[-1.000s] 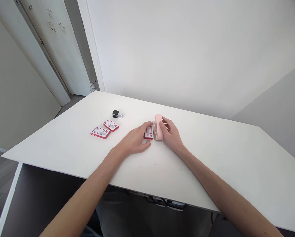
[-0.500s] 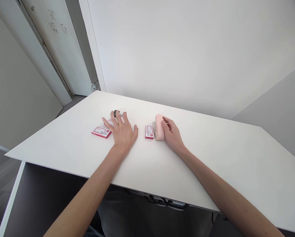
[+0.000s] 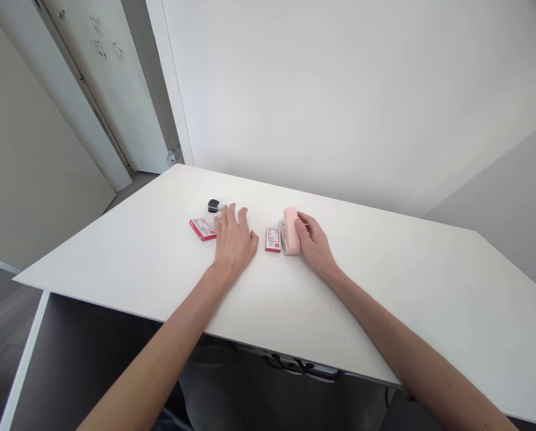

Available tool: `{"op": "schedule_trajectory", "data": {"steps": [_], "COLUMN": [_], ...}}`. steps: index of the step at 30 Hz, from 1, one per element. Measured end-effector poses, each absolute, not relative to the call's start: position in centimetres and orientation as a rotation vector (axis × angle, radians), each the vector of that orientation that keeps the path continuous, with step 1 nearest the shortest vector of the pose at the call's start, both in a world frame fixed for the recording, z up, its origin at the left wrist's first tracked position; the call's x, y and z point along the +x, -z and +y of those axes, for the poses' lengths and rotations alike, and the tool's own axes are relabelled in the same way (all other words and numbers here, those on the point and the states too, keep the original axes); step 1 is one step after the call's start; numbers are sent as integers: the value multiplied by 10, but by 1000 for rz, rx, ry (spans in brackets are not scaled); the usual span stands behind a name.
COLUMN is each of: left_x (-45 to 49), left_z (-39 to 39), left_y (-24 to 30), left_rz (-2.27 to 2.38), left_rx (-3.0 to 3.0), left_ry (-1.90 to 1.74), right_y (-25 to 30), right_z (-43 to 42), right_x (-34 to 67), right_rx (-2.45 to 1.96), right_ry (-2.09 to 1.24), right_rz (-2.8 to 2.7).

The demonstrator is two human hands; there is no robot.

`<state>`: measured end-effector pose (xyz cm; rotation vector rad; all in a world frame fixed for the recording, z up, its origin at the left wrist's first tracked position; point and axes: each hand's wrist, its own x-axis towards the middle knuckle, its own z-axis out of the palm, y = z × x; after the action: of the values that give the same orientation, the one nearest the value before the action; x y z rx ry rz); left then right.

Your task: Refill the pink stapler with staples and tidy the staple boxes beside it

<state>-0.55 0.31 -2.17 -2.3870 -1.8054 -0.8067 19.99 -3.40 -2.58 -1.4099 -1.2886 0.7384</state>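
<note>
My right hand is closed around the right side of a pink stapler that stands on the white table. Close to the stapler's left lies a small red-and-white box. My left hand rests palm down, fingers loosely stretched out. Its outer fingers touch or cover part of a second small box, mostly hidden. Beside that hand, a third red-and-white box lies at an angle. Just beyond the fingers is a small black object with a metal part.
The white table has a back edge running along a pale wall. A dark open space lies below the front edge at left. Dark cable-like loops hang under the front edge.
My left hand has shifted slightly right and its fingers have drawn closer together. The left box has moved right and turned. More of the black object shows. My right hand keeps the stapler in place.
</note>
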Motion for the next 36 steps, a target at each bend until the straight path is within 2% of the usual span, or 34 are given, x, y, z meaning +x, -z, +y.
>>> {"op": "schedule_trajectory", "data": {"steps": [3, 9, 20, 36], "left_x": [-7, -10, -12, -10], "left_z": [3, 3, 4, 3], "left_y": [20, 22, 19, 11], "left_rz": [-1776, -2031, -1855, -1930], "left_rx": [-2342, -2101, -2380, -2458], "left_ry": [832, 789, 769, 906], "right_y": [25, 24, 23, 21], "right_z": [-35, -35, -34, -36], "right_x": [200, 200, 201, 201], "right_rx": [-1419, -1430, -1439, -1449], "right_ry": [-730, -726, -747, -762], "right_rz": [-1292, -1299, -1303, -1306]}}
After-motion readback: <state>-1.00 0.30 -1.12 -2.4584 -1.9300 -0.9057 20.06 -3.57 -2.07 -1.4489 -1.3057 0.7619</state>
